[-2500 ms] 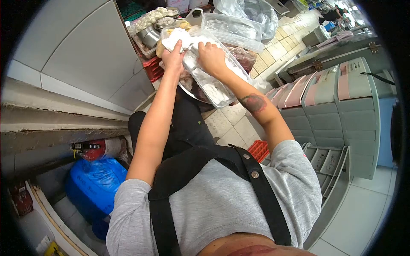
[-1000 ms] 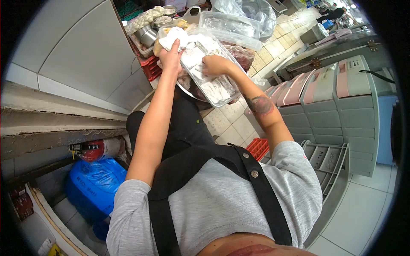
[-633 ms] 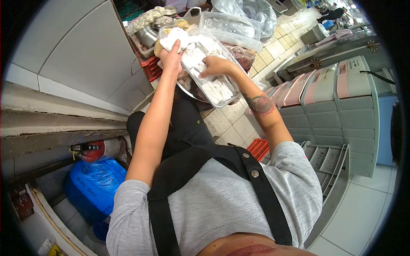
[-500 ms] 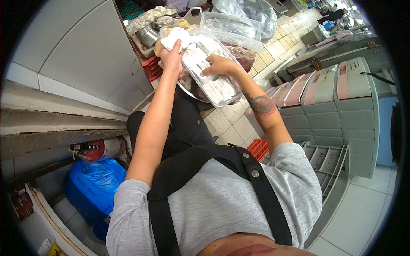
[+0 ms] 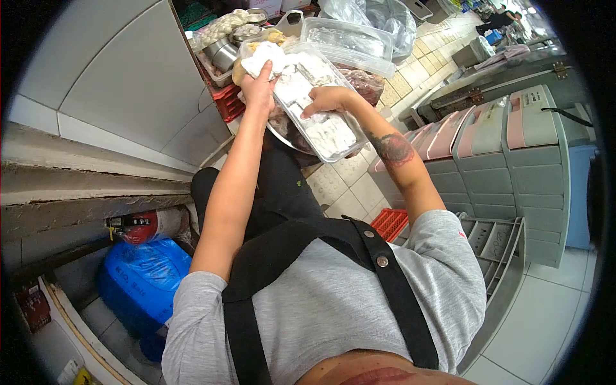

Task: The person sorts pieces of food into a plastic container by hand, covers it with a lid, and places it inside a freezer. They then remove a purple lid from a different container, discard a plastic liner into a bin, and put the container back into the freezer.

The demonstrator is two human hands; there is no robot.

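Note:
A clear plastic container (image 5: 335, 158) holding several white packets (image 5: 330, 133) sits tilted over a bowl (image 5: 280, 136) in front of my knees. My left hand (image 5: 258, 95) is closed on a soft white bundle (image 5: 258, 58) at the container's far left edge. My right hand (image 5: 328, 100) reaches in from the right side. Its thumb and fingers are curled on a white packet in the middle of the container, and some fingertips are hidden. Dark reddish meat (image 5: 279, 122) shows under the container's left edge.
Behind the container are metal cups (image 5: 222, 54), a lidded clear box (image 5: 346, 38) and bagged meat (image 5: 364, 85). Grey-pink drawers (image 5: 487, 160) stand to the right, a tiled wall (image 5: 109, 70) to the left. A blue bag (image 5: 141, 279) lies at lower left. A person (image 5: 499, 23) is far off.
My right hand has shifted slightly within the container, its thumb lower on the packets. My left hand and the white bundle have hardly moved.

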